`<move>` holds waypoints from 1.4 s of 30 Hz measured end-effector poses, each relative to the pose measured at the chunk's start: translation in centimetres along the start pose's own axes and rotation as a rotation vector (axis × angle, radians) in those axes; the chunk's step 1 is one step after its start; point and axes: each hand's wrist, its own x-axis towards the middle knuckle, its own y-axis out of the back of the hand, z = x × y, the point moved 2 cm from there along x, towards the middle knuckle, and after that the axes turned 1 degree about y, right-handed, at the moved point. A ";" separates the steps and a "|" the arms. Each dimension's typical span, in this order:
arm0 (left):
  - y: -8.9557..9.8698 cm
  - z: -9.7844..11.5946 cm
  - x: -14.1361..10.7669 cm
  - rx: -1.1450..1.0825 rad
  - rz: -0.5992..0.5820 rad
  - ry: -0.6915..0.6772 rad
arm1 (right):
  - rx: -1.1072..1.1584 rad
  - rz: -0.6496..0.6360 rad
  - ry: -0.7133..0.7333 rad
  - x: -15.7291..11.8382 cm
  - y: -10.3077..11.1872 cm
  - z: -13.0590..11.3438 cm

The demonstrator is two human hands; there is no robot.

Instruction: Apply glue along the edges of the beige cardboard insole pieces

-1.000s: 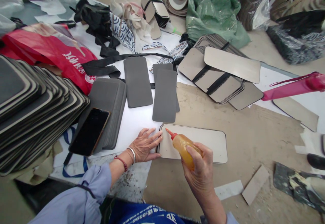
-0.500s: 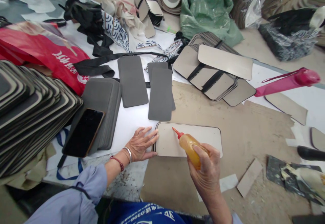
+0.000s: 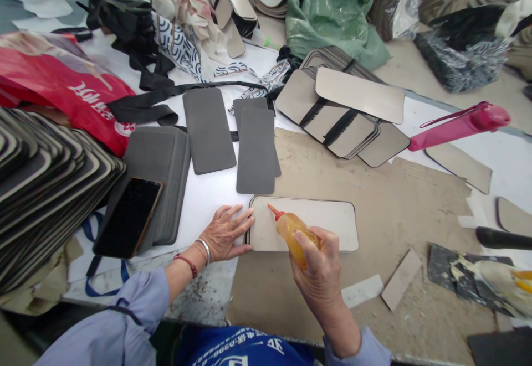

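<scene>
Brown cardboard sheet [image 3: 374, 200] covers the bench under my right hand [image 3: 318, 274]; white paper [image 3: 208, 197] lies under the left hand [image 3: 224, 233]. Right hand grips an amber glue bottle [image 3: 291, 232], red nozzle down on the pale board [image 3: 307, 225] just ahead of it. Left hand is flat, fingers spread, pinning the board's near-left edge. Grey foam pads [image 3: 255, 150] sit beyond the left hand, a black phone [image 3: 127, 216] on a pad stack to its left. Red bag [image 3: 62, 92] far left has white characters, upside down, not legible to me. Blue apron text [image 3: 233, 352] by my wrists is cut off. I see a pink tube [image 3: 457, 125] far right, contents unclear.
</scene>
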 end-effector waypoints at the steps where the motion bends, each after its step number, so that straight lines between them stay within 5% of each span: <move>1: 0.0 0.0 0.0 -0.001 0.005 0.000 | -0.007 -0.001 -0.003 0.0 0.2 0.2; 29: 0.5 0.0 0.3 0.020 0.031 -0.038 | -0.433 0.122 -0.227 -3.8 5.7 10.3; 35: 0.5 0.0 0.3 0.012 0.050 -0.055 | -0.419 0.141 -0.244 -3.5 5.0 8.9; 42: 0.3 0.1 0.1 0.025 0.046 -0.044 | -0.011 0.142 -0.308 -2.8 2.6 3.0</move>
